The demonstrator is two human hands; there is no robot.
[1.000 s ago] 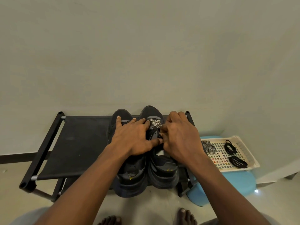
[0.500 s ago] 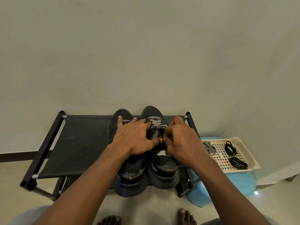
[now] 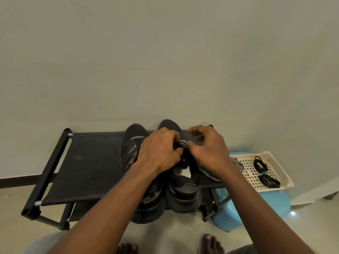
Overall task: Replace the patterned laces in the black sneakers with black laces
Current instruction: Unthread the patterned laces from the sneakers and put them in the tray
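Knuckles up, left hand [image 3: 159,153] and right hand [image 3: 208,153] pinch the patterned lace [image 3: 183,143] atop the right sneaker [image 3: 184,188], nearer its toe than before; freed lace now trails toward four o'clock. At three o'clock lie the black laces [image 3: 269,181].

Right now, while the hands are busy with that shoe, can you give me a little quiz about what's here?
1. True or false: the black laces lie in the cream basket.
2. How many bundles of black laces are there?
3. The left hand and right hand work at which lace? A) patterned lace B) black lace C) white lace
Key: 1 true; 2 two; 3 A.
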